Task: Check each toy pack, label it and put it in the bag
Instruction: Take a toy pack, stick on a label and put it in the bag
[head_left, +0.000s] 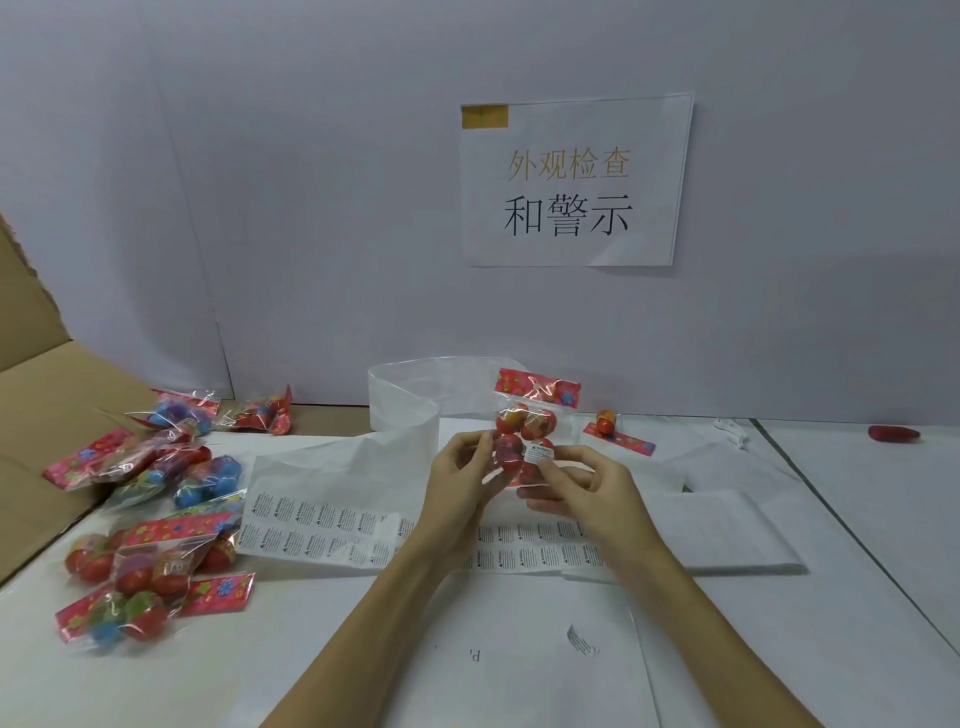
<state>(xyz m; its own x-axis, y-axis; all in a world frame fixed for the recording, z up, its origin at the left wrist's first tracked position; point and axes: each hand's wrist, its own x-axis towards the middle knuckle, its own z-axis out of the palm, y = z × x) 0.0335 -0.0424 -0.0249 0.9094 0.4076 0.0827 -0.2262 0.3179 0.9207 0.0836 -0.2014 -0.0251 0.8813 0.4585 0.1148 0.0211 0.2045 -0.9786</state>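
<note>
Both hands' fingers (470, 447) pinching toy pack (524, 436), label (537, 453) print unreadable, pack's lower edge hidden

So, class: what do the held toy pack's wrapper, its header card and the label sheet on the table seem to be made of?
Toy pack wrapper: looks like thin clear plastic film, glossy; the red balls show through it and it glints.
Header card: probably printed card or foil, pink with flowers, slightly shiny.
Label sheet: seems matt white paper, likely adhesive stickers, given the rows of small printed rectangles.
</note>
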